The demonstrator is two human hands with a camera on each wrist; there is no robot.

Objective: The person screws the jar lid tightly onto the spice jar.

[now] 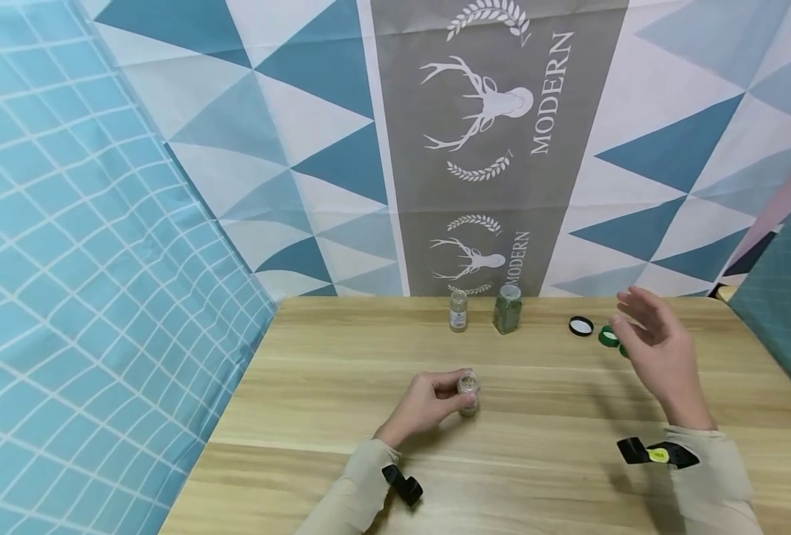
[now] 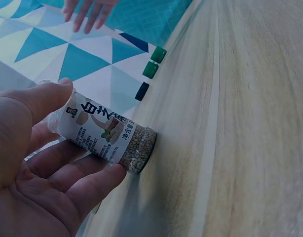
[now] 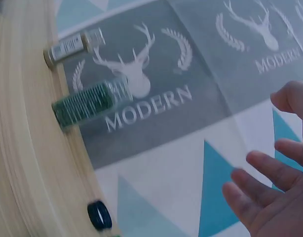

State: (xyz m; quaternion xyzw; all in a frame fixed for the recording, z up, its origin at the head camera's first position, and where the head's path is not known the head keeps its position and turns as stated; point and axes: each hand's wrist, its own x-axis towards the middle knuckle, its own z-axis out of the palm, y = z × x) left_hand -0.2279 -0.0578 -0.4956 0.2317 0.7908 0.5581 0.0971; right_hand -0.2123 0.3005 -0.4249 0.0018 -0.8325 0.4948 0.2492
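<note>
My left hand (image 1: 425, 401) grips a small clear jar (image 2: 107, 129) of pale sesame seeds between thumb and fingers. Its white label carries Chinese characters, and in the head view its top shows no lid. The base of the jar is at the tabletop. My right hand (image 1: 663, 353) is raised at the right with fingers loosely spread and nothing in it. Close by lie a black lid (image 1: 580, 326), a green lid (image 1: 608, 336) and a second green lid (image 2: 158, 55), which the right hand partly hides in the head view.
Toward the back of the wooden table (image 1: 342, 386) stand a small jar (image 1: 459, 313) with a white label and a taller jar (image 1: 507, 312) of green contents. Behind them hangs a patterned cloth (image 1: 328, 148); a blue checked cloth (image 1: 88, 260) borders the left side.
</note>
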